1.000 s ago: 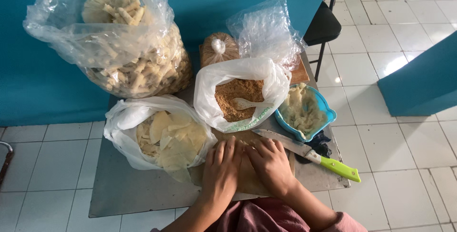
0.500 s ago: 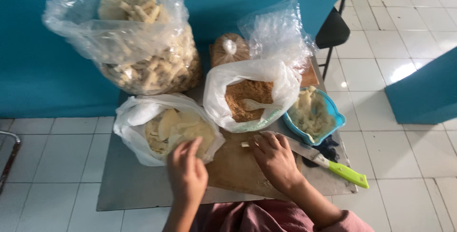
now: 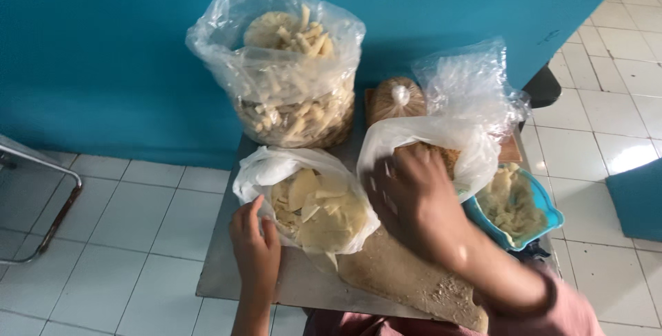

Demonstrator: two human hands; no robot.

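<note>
My left hand (image 3: 254, 243) rests against the near left side of a white plastic bag of pale flat pieces (image 3: 314, 201), fingers apart, gripping nothing I can see. My right hand (image 3: 414, 195), blurred, reaches into the mouth of a white plastic bag of brown crumbs (image 3: 431, 144); whether it holds anything is hidden. In front of me lies a crumb-dusted wooden board (image 3: 407, 277) on the grey metal table (image 3: 224, 267).
A large clear bag of pale sticks (image 3: 289, 67) stands at the back against the blue wall. A knotted bag of brown crumbs (image 3: 396, 100) and an empty clear bag (image 3: 472, 81) sit behind. A blue tub of pale mash (image 3: 517, 205) is at right. Metal chair leg (image 3: 41, 191) at left.
Both hands left the board: the left went to the bag of flat pieces, the right rose into the crumb bag. The view shifted left; the green-handled knife is no longer visible.
</note>
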